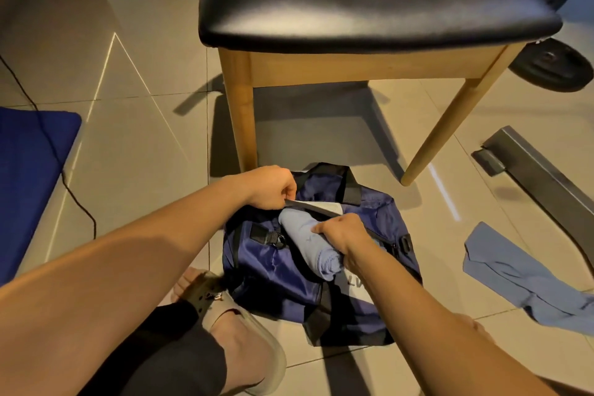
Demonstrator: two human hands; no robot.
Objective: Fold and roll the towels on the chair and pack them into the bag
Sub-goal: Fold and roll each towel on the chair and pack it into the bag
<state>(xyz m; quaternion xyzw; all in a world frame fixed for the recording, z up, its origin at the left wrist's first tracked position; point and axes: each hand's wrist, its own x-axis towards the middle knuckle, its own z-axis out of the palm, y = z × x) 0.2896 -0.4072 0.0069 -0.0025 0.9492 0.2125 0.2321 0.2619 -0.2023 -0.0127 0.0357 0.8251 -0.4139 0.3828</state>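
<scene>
— Where is the bag?

— A navy duffel bag (273, 270) lies on the tiled floor (135, 151), just in front of the wooden chair (369, 0) with the black padded seat. Its top is unzipped, and pale lining shows in the gap.

— What are the hands doing?

— The left hand (273, 186) pinches the far edge of the bag's opening between thumb and curled fingers and holds it up. The right hand (344, 231) grips a rolled towel (300, 235), light blue, with its fingers wrapped round the roll's middle.

— Is that towel inside yet?

— Partly. Its far end sits at the mouth of the opening, under the lifted edge. Its near end, where the spiral of the roll shows, lies on top of the bag's navy fabric.

— Any other towel?

— Yes, a loose towel (520, 280) of the same light blue lies crumpled on the floor to the right of the bag, apart from it and unrolled.

— What else is around?

— A blue mat (29, 177) lies at the left with a black cable (78, 195) across it. A foot in a beige sandal (244, 331) stands just beside the bag's near left corner. To the right, a grey metal bar (546, 177) lies on the floor, and a black weight plate (553, 67) sits beyond the chair's right front leg.
</scene>
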